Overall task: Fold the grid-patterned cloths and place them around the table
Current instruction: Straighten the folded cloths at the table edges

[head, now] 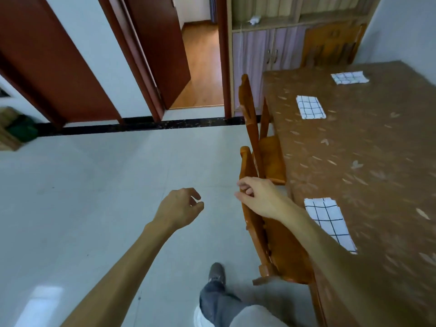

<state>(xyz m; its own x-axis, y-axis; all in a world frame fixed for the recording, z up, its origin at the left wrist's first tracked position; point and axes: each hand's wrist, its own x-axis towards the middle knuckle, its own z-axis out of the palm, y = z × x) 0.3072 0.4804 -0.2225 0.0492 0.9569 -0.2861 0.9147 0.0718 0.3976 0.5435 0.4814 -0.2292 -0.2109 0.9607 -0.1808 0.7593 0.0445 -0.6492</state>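
Three folded white cloths with a dark grid lie on the brown patterned table: a near cloth by the table's left edge, a middle cloth further along that edge, and a far cloth near the table's back end. My right hand rests on the top of the near wooden chair's back, fingers curled over it, my forearm crossing above the near cloth's corner. My left hand hangs over the floor, loosely curled and holding nothing.
Two wooden chairs are tucked along the table's left side. Grey tiled floor spreads to the left. An open red-brown door and doorway lie ahead, a cabinet stands behind the table. My leg and shoe are below.
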